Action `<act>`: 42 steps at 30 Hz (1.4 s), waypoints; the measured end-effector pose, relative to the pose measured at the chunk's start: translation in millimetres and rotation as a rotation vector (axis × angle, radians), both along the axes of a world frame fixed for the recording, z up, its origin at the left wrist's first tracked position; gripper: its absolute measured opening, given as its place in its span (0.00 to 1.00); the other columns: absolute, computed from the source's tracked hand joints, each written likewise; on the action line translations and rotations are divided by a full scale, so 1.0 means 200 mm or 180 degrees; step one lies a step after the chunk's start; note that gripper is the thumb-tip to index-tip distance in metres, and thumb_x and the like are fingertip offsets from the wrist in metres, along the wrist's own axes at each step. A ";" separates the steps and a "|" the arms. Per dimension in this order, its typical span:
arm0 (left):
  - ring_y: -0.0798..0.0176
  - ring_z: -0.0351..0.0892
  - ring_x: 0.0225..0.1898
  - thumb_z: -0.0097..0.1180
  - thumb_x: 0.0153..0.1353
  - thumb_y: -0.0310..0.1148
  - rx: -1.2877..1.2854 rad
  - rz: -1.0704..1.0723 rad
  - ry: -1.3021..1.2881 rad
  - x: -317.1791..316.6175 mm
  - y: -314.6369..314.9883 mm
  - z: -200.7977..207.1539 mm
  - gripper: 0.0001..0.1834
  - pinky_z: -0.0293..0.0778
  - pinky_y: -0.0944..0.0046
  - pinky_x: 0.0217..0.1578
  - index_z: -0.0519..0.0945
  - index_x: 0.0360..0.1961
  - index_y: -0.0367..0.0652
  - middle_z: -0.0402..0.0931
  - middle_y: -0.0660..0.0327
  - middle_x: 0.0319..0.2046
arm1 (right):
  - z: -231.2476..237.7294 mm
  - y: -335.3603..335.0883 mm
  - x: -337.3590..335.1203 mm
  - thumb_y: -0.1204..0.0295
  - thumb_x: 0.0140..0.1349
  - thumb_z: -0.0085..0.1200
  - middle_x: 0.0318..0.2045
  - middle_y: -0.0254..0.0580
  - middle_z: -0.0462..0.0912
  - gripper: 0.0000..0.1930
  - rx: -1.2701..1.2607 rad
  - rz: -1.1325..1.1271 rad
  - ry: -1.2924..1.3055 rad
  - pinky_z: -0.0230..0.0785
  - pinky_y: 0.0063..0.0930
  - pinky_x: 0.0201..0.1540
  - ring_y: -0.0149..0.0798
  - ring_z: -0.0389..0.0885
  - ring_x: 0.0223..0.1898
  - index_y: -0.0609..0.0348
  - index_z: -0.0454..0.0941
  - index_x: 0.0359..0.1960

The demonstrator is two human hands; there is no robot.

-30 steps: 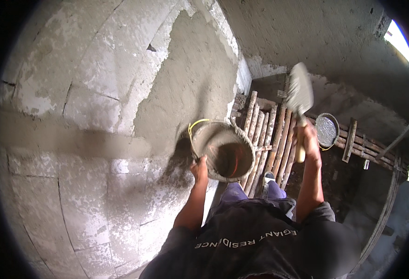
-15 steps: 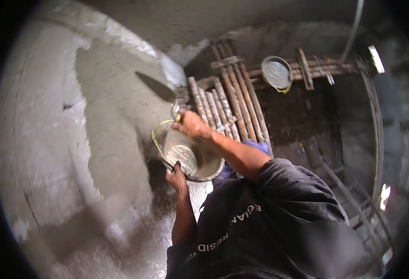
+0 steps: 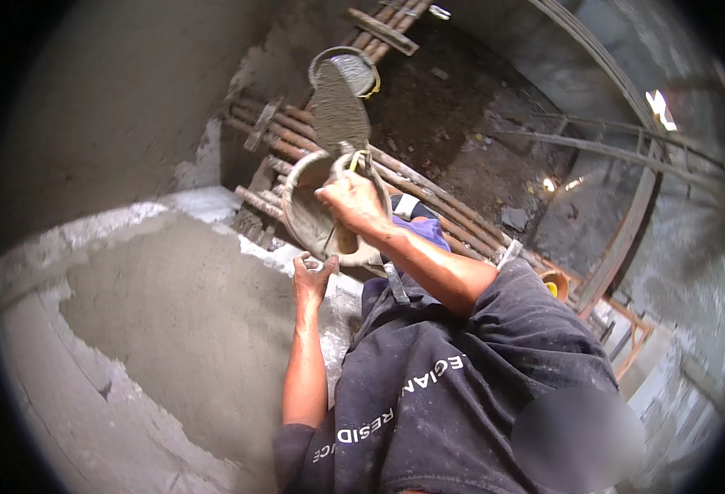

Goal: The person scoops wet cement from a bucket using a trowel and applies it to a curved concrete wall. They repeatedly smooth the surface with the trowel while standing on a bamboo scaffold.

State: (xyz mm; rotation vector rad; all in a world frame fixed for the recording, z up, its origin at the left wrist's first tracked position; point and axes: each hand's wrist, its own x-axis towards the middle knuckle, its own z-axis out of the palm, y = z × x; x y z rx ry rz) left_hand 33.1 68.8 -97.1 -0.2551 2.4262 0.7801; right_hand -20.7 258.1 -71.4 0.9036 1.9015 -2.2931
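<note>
My right hand (image 3: 353,202) is closed on the handle of a trowel (image 3: 339,114). Its leaf-shaped blade points away from me, coated with grey wet mortar. Beneath this hand is a mortar-stained bucket (image 3: 300,216), tilted so that its mouth shows; the hand and forearm hide part of its inside. My left hand (image 3: 313,281) grips the bucket's near rim, thumb and fingers pinched round it. Past the blade stands a second bucket (image 3: 320,59) with a shiny pale content, partly covered by the trowel.
Fresh grey mortar (image 3: 181,321) spreads over the wall surface on the left, bordered by paler rough areas. Rusty-brown poles (image 3: 461,229) form a platform beside me, with a short board (image 3: 383,31) across the far ones. Below lies a dirt floor (image 3: 453,115); a long rail (image 3: 593,146) runs on the right.
My view has turned to the right. The trowel has swung from the mortared wall to the far side of the bucket, toward the second bucket. Both hands keep their holds.
</note>
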 end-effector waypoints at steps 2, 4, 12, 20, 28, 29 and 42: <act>0.53 0.74 0.40 0.61 0.47 0.52 0.0420 -0.0012 0.0063 -0.01 0.03 -0.03 0.39 0.69 0.58 0.41 0.64 0.52 0.37 0.74 0.49 0.38 | -0.11 0.17 0.09 0.66 0.46 0.57 0.22 0.36 0.75 0.11 0.0588 -0.0299 0.0092 0.66 0.25 0.30 0.29 0.72 0.26 0.59 0.73 0.26; 0.55 0.74 0.40 0.59 0.50 0.49 0.0598 -0.0101 0.0053 0.00 0.03 -0.06 0.35 0.69 0.59 0.41 0.64 0.52 0.37 0.74 0.50 0.38 | -0.22 0.35 0.16 0.63 0.44 0.58 0.24 0.40 0.75 0.15 0.0179 -0.0921 -0.0068 0.67 0.28 0.33 0.33 0.73 0.27 0.61 0.73 0.28; 0.55 0.75 0.37 0.58 0.52 0.45 0.0196 -0.0056 0.0031 0.13 -0.32 -0.21 0.26 0.69 0.60 0.39 0.69 0.46 0.37 0.76 0.51 0.33 | -0.41 1.00 0.32 0.64 0.44 0.55 0.23 0.45 0.76 0.16 0.2377 -0.0724 -0.0889 0.65 0.34 0.32 0.36 0.74 0.27 0.65 0.73 0.29; 0.56 0.76 0.34 0.57 0.52 0.48 -0.0099 0.0602 -0.0191 0.32 -0.65 -0.39 0.23 0.70 0.61 0.38 0.74 0.38 0.36 0.77 0.52 0.31 | -0.44 0.98 0.63 0.60 0.45 0.50 0.23 0.49 0.76 0.19 0.2092 0.0126 -0.1129 0.65 0.37 0.34 0.41 0.73 0.28 0.67 0.73 0.29; 0.53 0.77 0.36 0.56 0.52 0.49 -0.0099 0.0510 -0.0182 0.48 -0.64 -0.44 0.22 0.70 0.59 0.38 0.75 0.35 0.38 0.77 0.50 0.32 | -0.46 0.76 0.87 0.59 0.43 0.53 0.29 0.52 0.79 0.22 0.1538 0.1149 -0.1983 0.68 0.34 0.38 0.43 0.76 0.33 0.68 0.76 0.34; 0.53 0.77 0.35 0.55 0.52 0.49 -0.0088 0.0490 -0.0138 0.49 -0.64 -0.44 0.22 0.70 0.59 0.38 0.75 0.35 0.38 0.77 0.51 0.31 | -0.46 0.75 0.88 0.59 0.42 0.54 0.30 0.52 0.79 0.23 0.1570 0.1300 -0.2055 0.68 0.34 0.38 0.44 0.77 0.34 0.68 0.76 0.35; 0.50 0.77 0.39 0.52 0.52 0.53 -0.0164 0.1269 -0.0170 0.37 -0.73 -0.47 0.23 0.71 0.56 0.40 0.76 0.38 0.45 0.78 0.50 0.34 | -1.00 0.95 0.64 0.58 0.44 0.48 0.21 0.59 0.77 0.20 0.2532 0.2828 -0.1106 0.68 0.42 0.31 0.50 0.79 0.29 0.68 0.75 0.24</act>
